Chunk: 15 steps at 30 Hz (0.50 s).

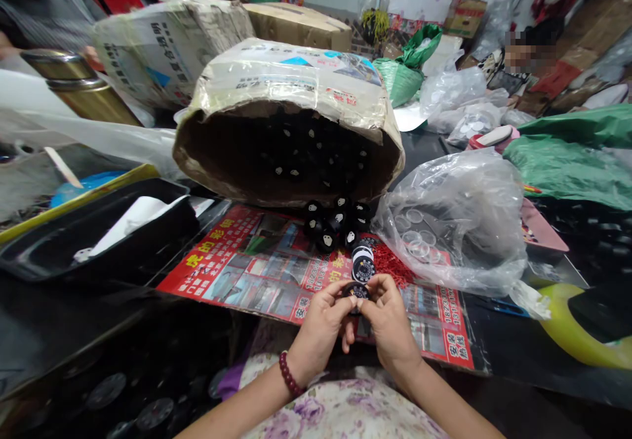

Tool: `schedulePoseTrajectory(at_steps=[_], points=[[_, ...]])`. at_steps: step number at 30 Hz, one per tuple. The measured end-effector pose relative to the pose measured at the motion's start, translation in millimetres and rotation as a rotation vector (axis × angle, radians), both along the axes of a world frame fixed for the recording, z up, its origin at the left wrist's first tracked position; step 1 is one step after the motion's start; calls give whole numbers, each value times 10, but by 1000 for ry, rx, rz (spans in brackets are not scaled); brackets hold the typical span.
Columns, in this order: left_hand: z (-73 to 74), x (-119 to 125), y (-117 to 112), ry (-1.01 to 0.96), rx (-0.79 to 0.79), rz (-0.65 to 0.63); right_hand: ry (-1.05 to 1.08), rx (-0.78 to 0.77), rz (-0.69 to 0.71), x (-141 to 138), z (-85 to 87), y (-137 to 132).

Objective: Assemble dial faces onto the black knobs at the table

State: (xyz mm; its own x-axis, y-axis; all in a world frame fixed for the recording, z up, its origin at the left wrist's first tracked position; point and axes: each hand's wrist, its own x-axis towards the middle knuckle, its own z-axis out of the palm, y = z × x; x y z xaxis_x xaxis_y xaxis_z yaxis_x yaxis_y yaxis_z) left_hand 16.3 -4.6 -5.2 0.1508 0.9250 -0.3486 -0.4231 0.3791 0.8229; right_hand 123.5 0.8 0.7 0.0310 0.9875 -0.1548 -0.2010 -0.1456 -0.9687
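Between my two hands is a small round black case with a printed dial [357, 291]. My left hand [323, 320], with a dark red bead bracelet at the wrist, pinches its left side. The fingers of my right hand [390, 317] close on its right side, and both thumbs meet at its near edge. Just beyond lies a short row of printed discs [363, 264]. Several black round parts [338, 220] with pale marks sit in a heap behind them. Red thin pieces [390, 264] lie to the right of the discs.
A large wrapped carton [291, 77] lies open towards me with more black parts inside. A clear plastic bag [459, 222] of transparent rings stands at right, near a yellow tape roll [582, 334]. Left are a black tray [162, 228] and a gold flask [93, 93]. A red printed board [237, 261] covers the tabletop.
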Motion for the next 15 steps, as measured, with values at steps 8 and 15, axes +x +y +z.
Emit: schedulePoseTrajectory(at_steps=[8,15], points=[[102,-183,120,-56,-39,-223,-100,18,161,229,-34,13],[172,-320,152,55,-68,-299,-408,215,117,441,21,-46]])
